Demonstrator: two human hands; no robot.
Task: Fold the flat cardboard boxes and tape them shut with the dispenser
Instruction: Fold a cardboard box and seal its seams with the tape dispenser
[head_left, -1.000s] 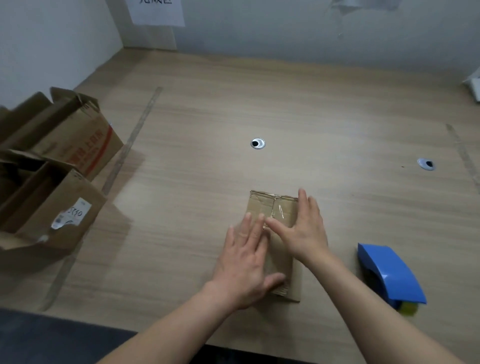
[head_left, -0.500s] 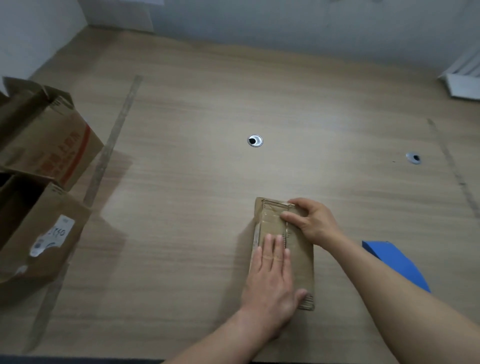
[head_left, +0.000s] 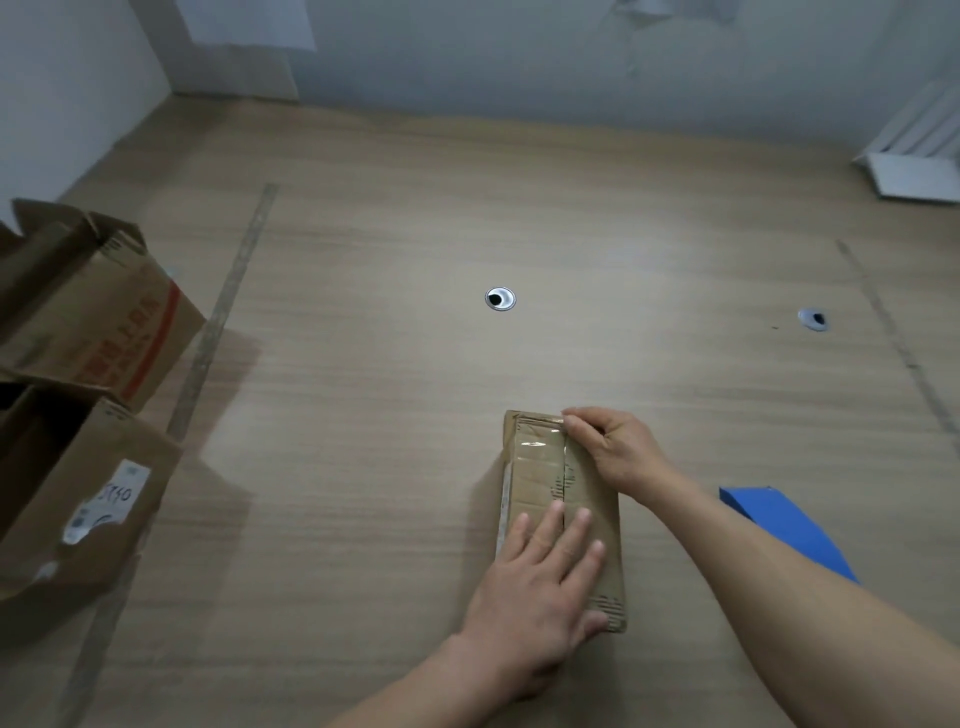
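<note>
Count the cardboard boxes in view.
3: a small flat box under both hands near the table's front, and two larger open boxes at the left edge. More may sit out of frame.

Matt brown cardboard box (head_left: 540, 483) with glossy clear tape (head_left: 535, 444), wood-grain table (head_left: 363, 415)

Open boxes (head_left: 88, 395) block nine o'clock; the blue dispenser (head_left: 784, 525) crowds four o'clock. Bare table (head_left: 519, 208) runs open toward twelve o'clock.
</note>
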